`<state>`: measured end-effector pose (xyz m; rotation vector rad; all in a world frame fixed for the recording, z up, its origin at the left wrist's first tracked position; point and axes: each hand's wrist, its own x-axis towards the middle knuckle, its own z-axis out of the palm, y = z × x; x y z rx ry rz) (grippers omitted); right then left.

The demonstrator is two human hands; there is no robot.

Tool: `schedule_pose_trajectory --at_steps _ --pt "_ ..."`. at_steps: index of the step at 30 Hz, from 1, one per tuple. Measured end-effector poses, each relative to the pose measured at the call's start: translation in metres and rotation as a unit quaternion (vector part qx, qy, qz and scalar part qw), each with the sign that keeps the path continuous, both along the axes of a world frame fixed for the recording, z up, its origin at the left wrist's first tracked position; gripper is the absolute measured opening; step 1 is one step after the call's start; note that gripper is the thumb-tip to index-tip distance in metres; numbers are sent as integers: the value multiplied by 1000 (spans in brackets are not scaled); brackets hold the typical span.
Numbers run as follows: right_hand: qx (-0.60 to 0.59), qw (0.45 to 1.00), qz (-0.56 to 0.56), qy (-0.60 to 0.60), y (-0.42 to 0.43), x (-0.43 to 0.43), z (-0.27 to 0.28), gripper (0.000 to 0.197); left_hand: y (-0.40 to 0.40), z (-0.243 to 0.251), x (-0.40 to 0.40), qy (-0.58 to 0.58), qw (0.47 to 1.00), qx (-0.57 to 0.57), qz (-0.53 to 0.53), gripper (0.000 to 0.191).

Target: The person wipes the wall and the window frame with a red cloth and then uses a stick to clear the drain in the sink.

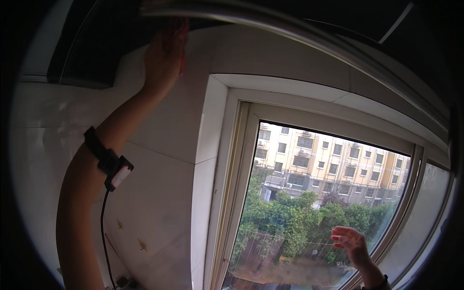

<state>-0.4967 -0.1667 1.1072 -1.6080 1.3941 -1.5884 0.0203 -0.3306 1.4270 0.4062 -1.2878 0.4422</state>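
Note:
My left hand (165, 58) is raised high at the upper left, by the underside of a dark cabinet or hood (87, 47). Its fingers reach into shadow just below a shiny metal bar (253, 20). Whether they grip or only touch something cannot be made out. Around my left forearm is a black strap with a small device (119, 174), and a black cable (103, 224) hangs from it. Lower right, my right hand (351, 243) is held up before the window pane (290, 224), fingers slightly bent and apart, with nothing in them.
A pale sliding window frame (232, 174) sits in a tiled recess. Two small wall hooks (142, 245) are fixed on the tiled wall (159, 188) at lower left. Dark objects (125, 282) stand at the bottom edge, partly cut off. Trees and a building (326, 156) show outside.

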Motion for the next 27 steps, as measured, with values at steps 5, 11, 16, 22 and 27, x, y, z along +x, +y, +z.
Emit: schedule_pose_trajectory --at_steps 5,11,16,22,27 --pt "-76 990 -115 42 43 -31 50 31 -20 17 -122 9 966 -174 189 30" --pt "-176 961 -199 79 76 -40 93 29 -41 40 -176 69 931 -282 220 19" --pt "-307 913 -190 189 55 -9 166 31 -34 41 -222 -57 935 -332 108 12" --pt "-449 667 -404 436 3 -21 238 64 8 31 -236 -123 924 -352 81 29" --pt "-386 641 -465 473 -16 -44 236 75 1 30 -275 -90 931 -350 55 18"
